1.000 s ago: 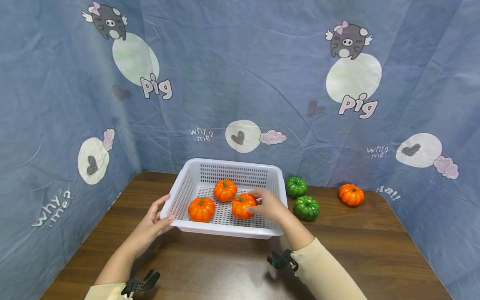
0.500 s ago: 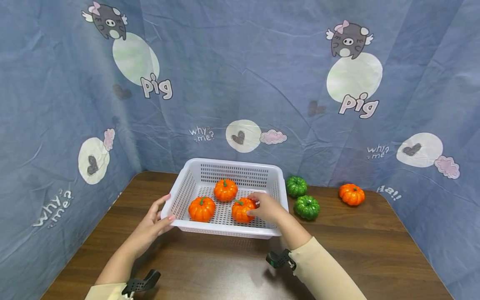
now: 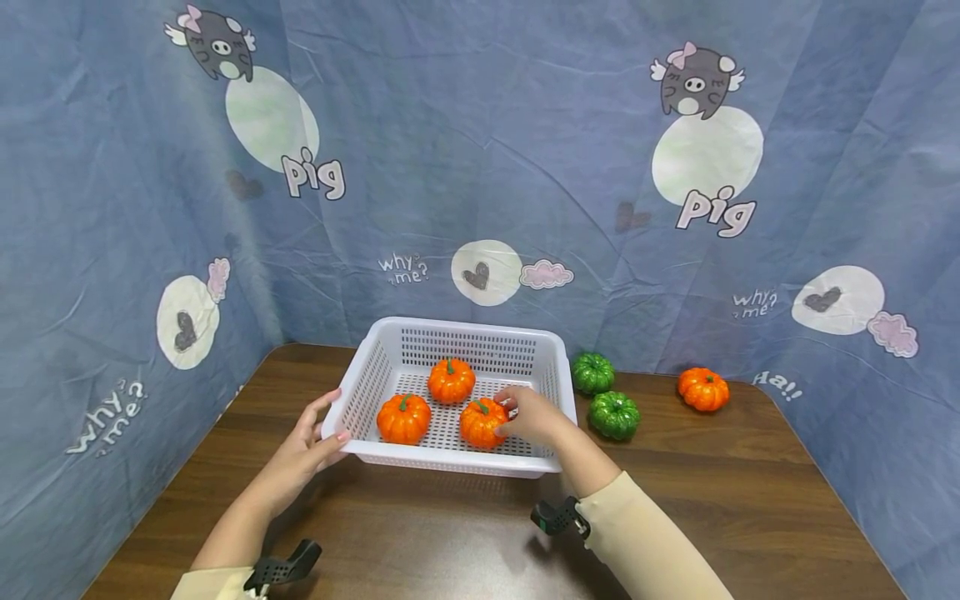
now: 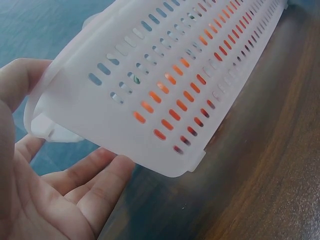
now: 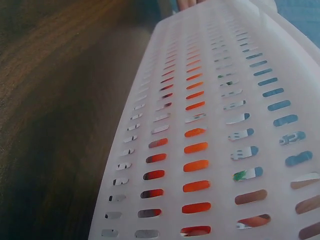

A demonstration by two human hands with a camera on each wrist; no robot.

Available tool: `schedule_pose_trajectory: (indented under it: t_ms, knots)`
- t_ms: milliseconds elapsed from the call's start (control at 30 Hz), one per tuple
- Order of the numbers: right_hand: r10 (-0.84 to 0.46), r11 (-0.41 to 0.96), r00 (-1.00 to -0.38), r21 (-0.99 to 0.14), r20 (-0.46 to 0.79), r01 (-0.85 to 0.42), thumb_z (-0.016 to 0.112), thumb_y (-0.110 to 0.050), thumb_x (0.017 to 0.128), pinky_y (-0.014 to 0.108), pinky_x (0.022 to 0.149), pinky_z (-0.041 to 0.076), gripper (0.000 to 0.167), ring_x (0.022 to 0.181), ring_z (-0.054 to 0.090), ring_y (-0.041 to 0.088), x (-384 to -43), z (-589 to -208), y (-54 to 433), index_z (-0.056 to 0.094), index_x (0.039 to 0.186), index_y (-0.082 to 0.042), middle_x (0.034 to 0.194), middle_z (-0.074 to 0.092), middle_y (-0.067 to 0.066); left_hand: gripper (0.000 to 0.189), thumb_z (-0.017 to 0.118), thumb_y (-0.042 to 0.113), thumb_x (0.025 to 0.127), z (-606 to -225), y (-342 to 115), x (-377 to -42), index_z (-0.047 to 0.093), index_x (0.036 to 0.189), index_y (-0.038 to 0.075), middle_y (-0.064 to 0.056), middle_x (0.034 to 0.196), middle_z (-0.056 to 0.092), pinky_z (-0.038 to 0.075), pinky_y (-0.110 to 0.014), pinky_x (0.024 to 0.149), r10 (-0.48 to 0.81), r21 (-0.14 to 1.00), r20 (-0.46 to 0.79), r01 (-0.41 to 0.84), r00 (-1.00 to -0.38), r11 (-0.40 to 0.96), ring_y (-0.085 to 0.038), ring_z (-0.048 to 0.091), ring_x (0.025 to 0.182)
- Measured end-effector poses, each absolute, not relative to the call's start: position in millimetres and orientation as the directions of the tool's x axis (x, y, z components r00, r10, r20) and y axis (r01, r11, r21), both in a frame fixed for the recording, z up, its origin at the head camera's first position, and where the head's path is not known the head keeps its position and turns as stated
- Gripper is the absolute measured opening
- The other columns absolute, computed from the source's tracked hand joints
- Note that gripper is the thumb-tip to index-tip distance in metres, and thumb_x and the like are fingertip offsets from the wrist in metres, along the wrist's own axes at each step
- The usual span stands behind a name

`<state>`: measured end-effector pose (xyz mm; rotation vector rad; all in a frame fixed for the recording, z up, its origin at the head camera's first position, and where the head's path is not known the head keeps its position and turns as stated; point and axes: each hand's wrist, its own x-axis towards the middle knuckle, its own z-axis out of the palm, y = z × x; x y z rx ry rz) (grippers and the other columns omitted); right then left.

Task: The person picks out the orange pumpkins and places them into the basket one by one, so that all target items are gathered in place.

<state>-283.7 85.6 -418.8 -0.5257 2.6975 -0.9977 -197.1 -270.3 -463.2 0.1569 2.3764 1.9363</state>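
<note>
A white slotted plastic basket sits on the table, with three orange toy pumpkins inside. My left hand grips its left end; in the left wrist view, fingers touch the underside of the basket and one digit reaches over the rim. Inside the basket, my right hand holds the nearer right pumpkin by its right side, thumb in front and fingers behind. The other two are a left pumpkin and a back pumpkin. The basket wall mostly hides the right hand in the right wrist view.
Right of the basket stand two green pumpkins, a rear one and a front one. Another orange pumpkin lies farther right on the wooden table. A blue printed cloth hangs behind the table.
My right hand and its pumpkin have shifted slightly toward me and down in the basket, and the pumpkin a little to the left. The left hand and basket stay put.
</note>
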Motion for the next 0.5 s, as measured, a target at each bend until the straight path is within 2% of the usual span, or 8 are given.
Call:
schedule_pose_trajectory:
  t_ms: [133,500]
  knots:
    - [-0.391,0.715,-0.917,-0.653,-0.078,-0.249,0.083,-0.005,0.078,0.046,0.091,0.051,0.041,0.1,0.063,0.03,-283.4,-419.2,84.7,0.067,0.116,-0.004,0.105,0.067,0.014,0.075,0.059,0.018,0.101,-463.3,-270.7,-196.8,0.012,0.158,0.022,-0.03,0.145,0.036,0.052,-0.032,0.096,0.123,0.979,0.006,0.031,-0.992,0.2,-0.027,0.056,0.116]
    - [-0.392,0.719,-0.917,-0.646,-0.075,-0.254,0.082,-0.006,0.08,0.047,0.092,0.051,0.037,0.1,0.063,0.03,-282.9,-418.4,84.5,0.067,0.113,-0.004,0.105,0.067,0.013,0.074,0.059,0.017,0.101,-463.9,-270.6,-197.2,0.012,0.158,0.022,-0.03,0.146,0.035,0.053,-0.032,0.096,0.128,0.98,0.013,0.038,-0.992,0.193,-0.024,0.056,0.116]
